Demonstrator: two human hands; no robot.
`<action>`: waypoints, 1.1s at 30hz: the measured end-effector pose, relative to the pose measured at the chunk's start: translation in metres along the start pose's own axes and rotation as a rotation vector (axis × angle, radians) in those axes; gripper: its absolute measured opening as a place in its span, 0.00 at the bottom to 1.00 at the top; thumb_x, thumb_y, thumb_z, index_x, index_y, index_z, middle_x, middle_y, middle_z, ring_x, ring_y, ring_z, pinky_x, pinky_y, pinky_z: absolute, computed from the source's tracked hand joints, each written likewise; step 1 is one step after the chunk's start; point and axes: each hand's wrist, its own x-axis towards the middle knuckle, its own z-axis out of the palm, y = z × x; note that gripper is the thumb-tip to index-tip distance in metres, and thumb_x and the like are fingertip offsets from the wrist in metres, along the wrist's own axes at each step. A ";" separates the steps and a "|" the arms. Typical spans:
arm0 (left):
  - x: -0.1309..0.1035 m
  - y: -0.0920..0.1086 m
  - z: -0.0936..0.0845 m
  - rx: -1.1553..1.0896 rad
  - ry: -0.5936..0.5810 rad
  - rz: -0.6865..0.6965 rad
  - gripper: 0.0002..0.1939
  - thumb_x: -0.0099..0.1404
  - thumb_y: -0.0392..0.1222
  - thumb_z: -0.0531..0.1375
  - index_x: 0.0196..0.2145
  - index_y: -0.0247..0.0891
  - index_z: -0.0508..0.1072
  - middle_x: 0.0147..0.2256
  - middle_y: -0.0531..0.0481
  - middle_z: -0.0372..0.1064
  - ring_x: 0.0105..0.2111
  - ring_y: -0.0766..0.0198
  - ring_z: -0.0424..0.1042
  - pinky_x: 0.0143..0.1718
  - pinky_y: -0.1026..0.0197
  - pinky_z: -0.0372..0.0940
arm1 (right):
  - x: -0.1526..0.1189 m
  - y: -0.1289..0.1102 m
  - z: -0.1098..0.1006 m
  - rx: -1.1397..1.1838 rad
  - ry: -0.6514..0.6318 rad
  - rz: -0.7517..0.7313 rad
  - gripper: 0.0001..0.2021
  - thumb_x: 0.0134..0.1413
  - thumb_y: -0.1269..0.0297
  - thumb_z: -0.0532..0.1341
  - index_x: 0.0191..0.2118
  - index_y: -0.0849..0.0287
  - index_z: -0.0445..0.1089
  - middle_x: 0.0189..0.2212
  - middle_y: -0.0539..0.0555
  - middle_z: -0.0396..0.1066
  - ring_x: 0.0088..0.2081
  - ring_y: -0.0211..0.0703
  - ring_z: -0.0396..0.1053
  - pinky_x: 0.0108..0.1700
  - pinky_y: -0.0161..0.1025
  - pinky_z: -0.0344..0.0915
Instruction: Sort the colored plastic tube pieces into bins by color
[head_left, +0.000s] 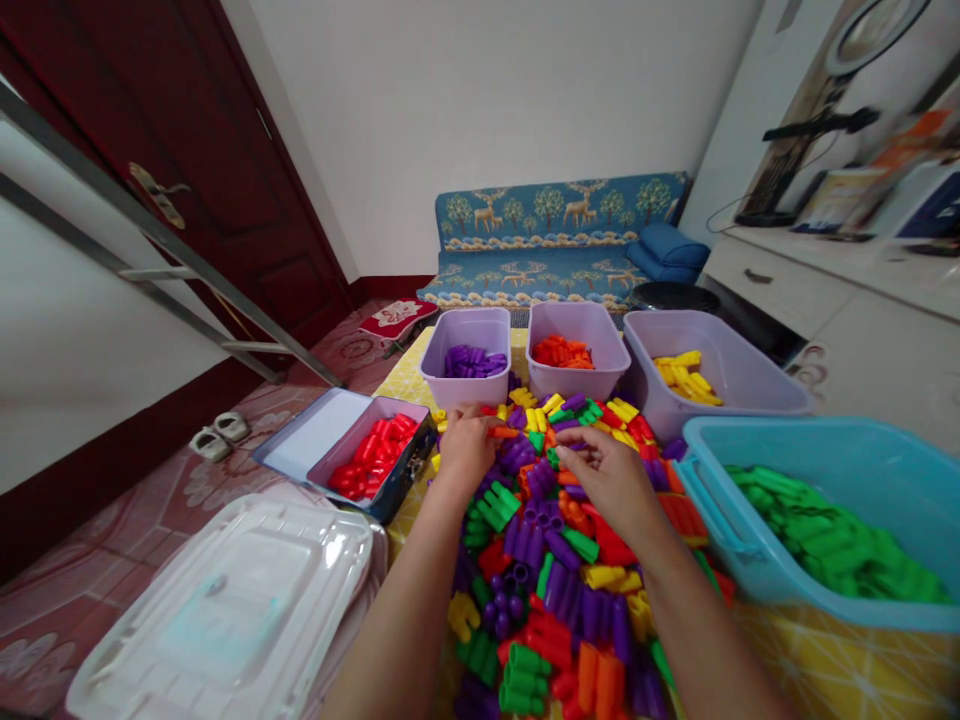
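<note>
A mixed pile of plastic pieces (562, 548) in purple, red, green, yellow and orange covers the middle of the table. At the pile's far left part, my left hand (469, 445) has its fingers closed on an orange piece (504, 432). My right hand (609, 472) is over the upper right of the pile, its fingers bent near a small green piece; whether it grips anything is unclear. Behind the hands stand a lilac bin with purple pieces (475, 362), one with orange pieces (564, 352) and one with yellow pieces (686, 377).
A turquoise bin (750, 560) with green pieces stands at the right. Left of the pile is an open case (319, 470) holding red pieces, with white lids (217, 600) nearer. A blue sofa (540, 240), a ladder (172, 270) and a cabinet (847, 300) stand beyond.
</note>
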 end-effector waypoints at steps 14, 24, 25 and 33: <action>-0.035 0.043 0.002 -1.219 -0.274 -0.171 0.20 0.57 0.54 0.65 0.37 0.33 0.76 0.27 0.52 0.70 0.25 0.71 0.65 0.28 0.70 0.61 | -0.009 -0.027 0.003 0.344 -0.104 0.101 0.16 0.52 0.51 0.61 0.38 0.59 0.73 0.25 0.49 0.72 0.21 0.35 0.63 0.23 0.33 0.62; -0.035 0.038 0.004 -1.361 -0.287 -0.157 0.23 0.46 0.47 0.73 0.38 0.33 0.75 0.32 0.50 0.74 0.29 0.67 0.71 0.34 0.65 0.66 | -0.009 -0.021 0.002 0.386 0.194 0.112 0.14 0.52 0.52 0.63 0.33 0.59 0.73 0.19 0.47 0.66 0.22 0.36 0.64 0.25 0.33 0.63; -0.035 0.036 0.004 -1.370 -0.292 -0.180 0.24 0.44 0.47 0.73 0.37 0.33 0.75 0.31 0.50 0.74 0.28 0.68 0.71 0.33 0.65 0.66 | -0.008 -0.019 0.001 0.418 0.260 0.116 0.14 0.53 0.52 0.62 0.33 0.59 0.72 0.19 0.47 0.65 0.22 0.36 0.64 0.25 0.33 0.63; -0.033 0.038 0.000 -1.411 -0.252 -0.311 0.30 0.45 0.46 0.73 0.45 0.34 0.73 0.35 0.47 0.76 0.30 0.64 0.74 0.30 0.64 0.69 | -0.004 -0.014 -0.014 0.586 0.178 0.199 0.15 0.49 0.51 0.65 0.34 0.59 0.71 0.22 0.48 0.69 0.24 0.37 0.68 0.25 0.32 0.67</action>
